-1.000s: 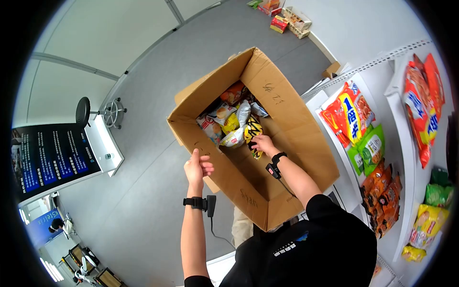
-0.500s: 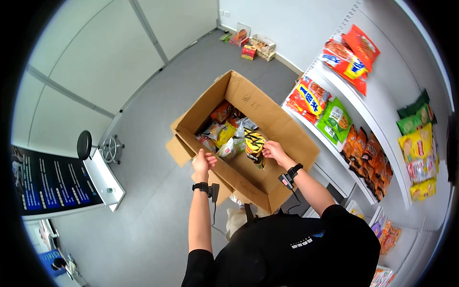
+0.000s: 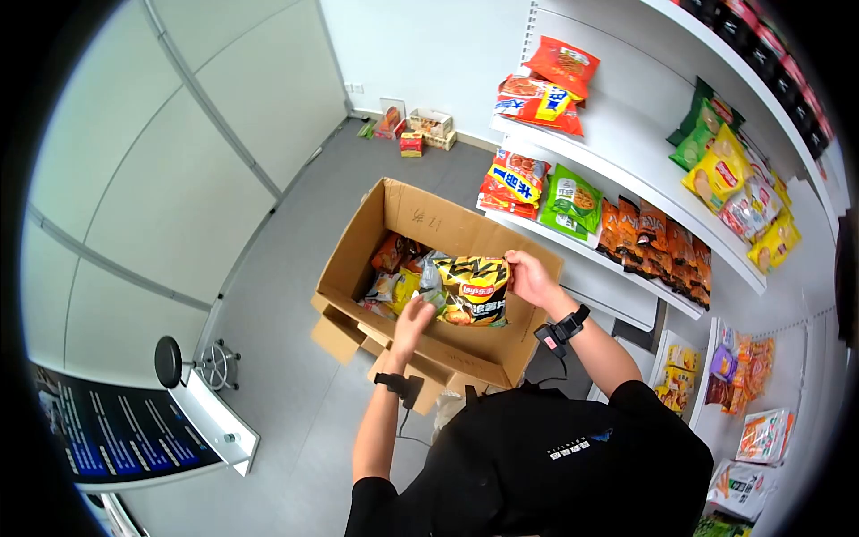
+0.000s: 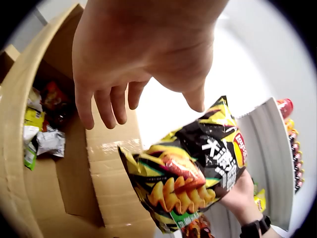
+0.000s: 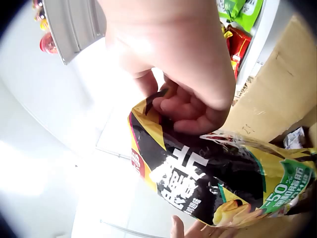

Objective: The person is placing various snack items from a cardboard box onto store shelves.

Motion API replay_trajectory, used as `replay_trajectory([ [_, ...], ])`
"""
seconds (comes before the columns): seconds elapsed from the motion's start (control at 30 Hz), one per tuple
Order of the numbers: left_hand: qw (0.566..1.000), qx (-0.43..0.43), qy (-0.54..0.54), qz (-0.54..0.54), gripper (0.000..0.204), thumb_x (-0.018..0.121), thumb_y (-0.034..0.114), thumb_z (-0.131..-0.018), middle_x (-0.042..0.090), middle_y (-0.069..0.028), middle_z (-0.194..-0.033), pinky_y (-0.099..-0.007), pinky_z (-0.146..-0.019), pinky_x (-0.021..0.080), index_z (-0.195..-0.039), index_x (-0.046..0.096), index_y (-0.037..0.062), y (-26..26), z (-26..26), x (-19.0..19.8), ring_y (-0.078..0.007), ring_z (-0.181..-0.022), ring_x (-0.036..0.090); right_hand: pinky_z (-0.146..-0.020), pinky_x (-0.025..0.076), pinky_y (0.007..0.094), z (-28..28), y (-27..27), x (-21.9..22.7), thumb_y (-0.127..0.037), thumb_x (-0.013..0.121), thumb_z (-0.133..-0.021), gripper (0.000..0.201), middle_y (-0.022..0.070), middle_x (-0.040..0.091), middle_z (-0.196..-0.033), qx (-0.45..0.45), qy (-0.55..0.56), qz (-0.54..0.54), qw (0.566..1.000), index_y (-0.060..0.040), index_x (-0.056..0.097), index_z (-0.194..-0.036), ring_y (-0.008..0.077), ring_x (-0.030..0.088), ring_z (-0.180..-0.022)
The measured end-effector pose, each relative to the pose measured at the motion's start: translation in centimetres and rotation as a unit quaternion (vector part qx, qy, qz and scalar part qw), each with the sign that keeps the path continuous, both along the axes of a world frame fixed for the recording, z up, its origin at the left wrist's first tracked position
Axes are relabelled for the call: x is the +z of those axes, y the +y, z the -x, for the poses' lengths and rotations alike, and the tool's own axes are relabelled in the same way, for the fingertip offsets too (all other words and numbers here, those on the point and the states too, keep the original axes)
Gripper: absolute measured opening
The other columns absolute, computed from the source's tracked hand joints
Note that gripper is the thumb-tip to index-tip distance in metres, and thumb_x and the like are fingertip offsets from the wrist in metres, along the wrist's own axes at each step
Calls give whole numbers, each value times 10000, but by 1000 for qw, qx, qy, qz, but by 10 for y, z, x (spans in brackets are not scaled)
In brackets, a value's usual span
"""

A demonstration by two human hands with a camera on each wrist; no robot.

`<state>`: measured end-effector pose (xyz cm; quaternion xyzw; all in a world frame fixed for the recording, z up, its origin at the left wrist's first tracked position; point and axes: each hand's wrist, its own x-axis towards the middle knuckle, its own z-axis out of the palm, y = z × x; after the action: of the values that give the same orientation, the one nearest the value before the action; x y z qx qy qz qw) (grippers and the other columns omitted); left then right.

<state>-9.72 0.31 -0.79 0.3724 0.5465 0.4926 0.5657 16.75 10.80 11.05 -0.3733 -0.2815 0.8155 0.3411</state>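
My right hand (image 3: 534, 282) pinches the right edge of a black and yellow chip bag (image 3: 474, 291), held above an open cardboard box (image 3: 528, 345). In the right wrist view, the curled fingers of my right hand (image 5: 185, 106) grip a corner of the bag (image 5: 198, 168). My left hand (image 3: 413, 324) is near the bag's left side; in the left wrist view, the left hand (image 4: 143, 54) has its fingers spread above the bag (image 4: 198, 163), apart from it. Several snack bags (image 3: 394, 286) lie at the far left end inside the box.
White shelves (image 3: 626, 170) on the right hold red noodle packs (image 3: 541, 103), green bags (image 3: 573, 201), orange bags (image 3: 653, 237) and yellow bags (image 3: 720, 170). A black stool (image 3: 168, 362) stands at the left. Small boxes (image 3: 432, 127) sit on the floor by the back wall.
The right hand has lifted the black and yellow bag out of the box's interior and turned its front to view. My left hand has moved right toward the bag. The head view has swung toward the shelves.
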Motion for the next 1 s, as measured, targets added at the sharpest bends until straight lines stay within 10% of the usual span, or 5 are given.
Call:
replay_trajectory([
  [0.17,976,-170,-51,-127,926,765,227,-740,362,-191,-1392,-372,-1054,309,-1424,181,7,-1,-49,90,-286,-1292,366,-721,415,305,-13,-13,36,-299,462,-866,171,-6,578,-810,-10,71,-18,997,-148,514,-806,144,524,-765],
  [0.27,957,-213,147,-130,971,806,244,-695,376,-180,-1384,-369,-1055,309,-1414,198,8,5,-59,87,-278,-1291,367,-775,420,334,-26,-16,33,-299,456,-861,199,3,565,-808,-14,106,-33,994,-139,493,-749,177,531,-806],
  [0.67,971,-177,-5,-158,838,758,71,-722,468,-128,-1295,-308,-960,407,-1386,256,-19,4,-93,110,-198,-1147,496,-771,415,334,-53,-35,46,-327,491,-893,248,20,576,-796,-80,152,-88,981,-104,594,-928,147,529,-760],
  [1.0,972,-165,28,-168,555,709,69,-789,561,-78,-1141,-291,-922,416,-1262,427,4,18,-121,126,-156,-1046,521,-923,414,323,-88,-54,86,-347,636,-867,603,81,485,-1247,29,-122,-296,947,-40,392,-1325,163,478,-1106],
])
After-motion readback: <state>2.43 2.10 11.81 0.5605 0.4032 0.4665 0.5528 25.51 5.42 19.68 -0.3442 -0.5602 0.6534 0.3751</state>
